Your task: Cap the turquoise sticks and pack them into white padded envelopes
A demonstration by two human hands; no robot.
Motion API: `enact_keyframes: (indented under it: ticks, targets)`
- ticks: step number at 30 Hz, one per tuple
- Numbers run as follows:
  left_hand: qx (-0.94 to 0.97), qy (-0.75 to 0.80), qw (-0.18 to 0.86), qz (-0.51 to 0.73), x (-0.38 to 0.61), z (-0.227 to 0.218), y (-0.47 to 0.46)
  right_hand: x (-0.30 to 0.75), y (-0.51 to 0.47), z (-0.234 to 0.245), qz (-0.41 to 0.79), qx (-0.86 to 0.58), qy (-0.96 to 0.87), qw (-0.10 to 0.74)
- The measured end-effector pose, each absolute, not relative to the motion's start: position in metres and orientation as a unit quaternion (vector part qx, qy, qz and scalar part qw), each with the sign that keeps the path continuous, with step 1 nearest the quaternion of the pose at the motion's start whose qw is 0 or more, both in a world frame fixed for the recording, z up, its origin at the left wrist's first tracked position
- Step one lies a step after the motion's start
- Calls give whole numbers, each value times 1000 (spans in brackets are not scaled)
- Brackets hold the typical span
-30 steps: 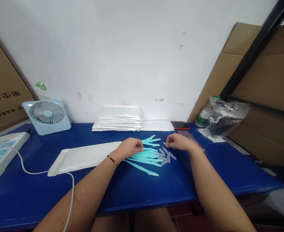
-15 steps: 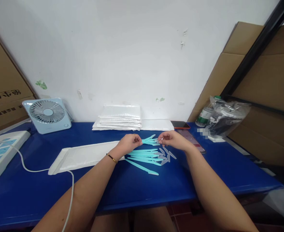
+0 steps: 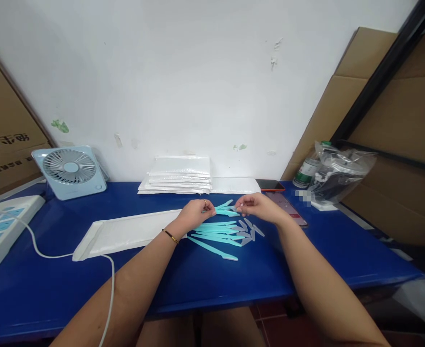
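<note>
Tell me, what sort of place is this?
Probably a small packing corner: the stacked white envelopes, the cardboard box and the turquoise tools spread on a blue table suggest it.

The cardboard box [image 3: 8, 103] between nine and ten o'clock bore one row of large, dark, Chinese-style characters [image 3: 8, 140], with a row of smaller ones [image 3: 6, 167] below; neither could be read with certainty. At three o'clock, the green-and-white label [image 3: 307, 167] on the plastic bottle [image 3: 301, 179] carried pale print too small to make out. Between three and four o'clock, faint marks showed on the screen of the smartphone [image 3: 285, 202] lying on the bench [image 3: 328, 250], likewise too small to read.
</note>
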State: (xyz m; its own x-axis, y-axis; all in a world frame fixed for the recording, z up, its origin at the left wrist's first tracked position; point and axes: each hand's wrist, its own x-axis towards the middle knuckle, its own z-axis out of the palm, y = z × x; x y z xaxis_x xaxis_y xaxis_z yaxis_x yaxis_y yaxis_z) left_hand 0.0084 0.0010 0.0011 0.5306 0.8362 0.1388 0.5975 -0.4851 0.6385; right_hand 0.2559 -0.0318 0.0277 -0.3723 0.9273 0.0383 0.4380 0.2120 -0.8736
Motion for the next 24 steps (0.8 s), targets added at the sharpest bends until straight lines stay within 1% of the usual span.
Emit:
enact_keyframes:
  ticks: [2, 5, 8, 11, 14, 16, 17, 19, 21, 24]
  targets:
    - [825, 438, 274, 228, 5, 2, 3, 263, -32, 31, 405, -484, -714, 303]
    - [818, 445, 279, 233, 3, 4, 4, 267, -33, 33, 412, -488, -713, 290]
    - [821, 440, 282, 231, 4, 4, 2, 261, -32, 30, 421, -473, -720, 284]
    - [830, 425, 280, 227, 8, 4, 0, 251, -29, 21, 425, -466, -717, 295]
    - [840, 432, 230, 235, 10, 5, -3, 248, -24, 12, 419, -471, -719, 293]
    - [842, 448, 169, 250, 9, 8, -6, 252, -20, 8, 387, -499, -720, 290]
    - [844, 451, 146, 251, 8, 10, -7, 255, -19, 7, 352, -521, -721, 290]
    - [862, 436, 136, 222, 6, 12, -8, 262, -19, 10, 266, -562, -729, 286]
    - [886, 404, 152, 171, 4, 12, -10, 267, -22, 16, 219, -574, -747, 252]
    - [902, 382, 166, 111, 4, 11, -10, 267, -28, 24, 249, -553, -783, 137]
